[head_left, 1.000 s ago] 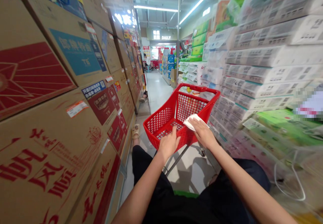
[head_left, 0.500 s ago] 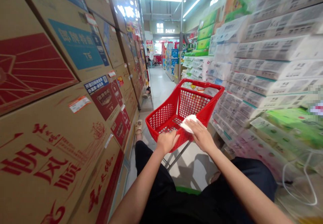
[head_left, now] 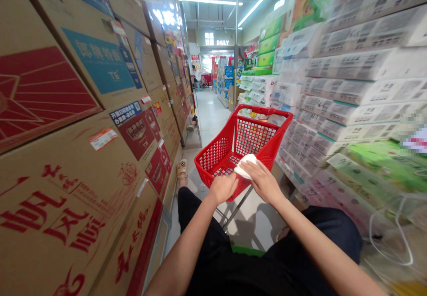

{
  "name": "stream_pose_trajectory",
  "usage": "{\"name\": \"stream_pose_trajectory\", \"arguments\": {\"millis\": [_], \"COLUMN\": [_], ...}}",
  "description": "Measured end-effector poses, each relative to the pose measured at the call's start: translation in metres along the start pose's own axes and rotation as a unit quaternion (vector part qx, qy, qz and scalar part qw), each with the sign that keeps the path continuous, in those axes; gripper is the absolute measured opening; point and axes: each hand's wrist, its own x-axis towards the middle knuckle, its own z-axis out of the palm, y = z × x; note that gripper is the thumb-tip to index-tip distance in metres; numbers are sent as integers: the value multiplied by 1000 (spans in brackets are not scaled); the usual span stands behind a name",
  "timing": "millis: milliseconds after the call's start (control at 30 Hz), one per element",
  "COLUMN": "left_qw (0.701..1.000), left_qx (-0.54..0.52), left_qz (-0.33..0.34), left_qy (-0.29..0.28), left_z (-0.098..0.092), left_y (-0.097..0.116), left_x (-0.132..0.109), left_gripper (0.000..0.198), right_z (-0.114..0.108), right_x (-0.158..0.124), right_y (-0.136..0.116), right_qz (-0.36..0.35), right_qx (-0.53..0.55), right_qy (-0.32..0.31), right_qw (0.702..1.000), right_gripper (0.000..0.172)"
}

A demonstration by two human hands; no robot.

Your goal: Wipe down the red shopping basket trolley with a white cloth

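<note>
Half a second on, the person's right grip [head_left: 263,182] and the white cloth [head_left: 239,170] have shifted leftward along the near rim of the red cart [head_left: 240,190], closing most of the gap to the left grip [head_left: 223,188]. Bunched up, the cloth sits directly under the fingers of the right grip, against the rim, its pale edge showing past the fingertips toward the left grip. That right grip is holding it, fingers together and nearly straight; the thumb is hidden. Just beside it, the left grip is curled over the same rim and clasps the cart, thumb pointing toward the cloth.

Beyond both, the cart's basket opens away from the person, its walls of red mesh and its handle at the far end. Below and nearer are the person's legs in dark trousers [head_left: 333,229], with a beige shoe [head_left: 182,168] on the floor [head_left: 211,104] to the left. Cardboard boxes [head_left: 100,169] stack up along the left side; white packs [head_left: 336,104] rise on the right, with green packs [head_left: 376,156] lower down. Far along the aisle hangs a DAILY sign [head_left: 222,42].
</note>
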Motion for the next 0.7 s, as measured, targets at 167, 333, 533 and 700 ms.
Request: {"name": "stream_pose_trajectory", "arguments": {"millis": [167, 333, 533, 700], "left_qw": [1000, 1000, 1000, 1000], "left_qx": [5, -1, 1, 7], "left_qz": [2, 3, 5, 6], "left_qy": [7, 12, 11, 13], "left_z": [-3, -1, 0, -3], "left_y": [7, 11, 10, 15], "left_x": [2, 4, 5, 6], "left_gripper": [31, 29, 31, 29], "right_z": [-4, 0, -6, -6], "right_x": [-3, -11, -9, -8], "right_y": [50, 10, 4, 32], "right_qz": [92, 30, 15, 73], "right_qx": [-50, -16, 4, -17], "right_qy": [33, 0, -8, 8], "right_qw": [994, 999, 1000, 997], "right_gripper": [72, 73, 71, 69]}}
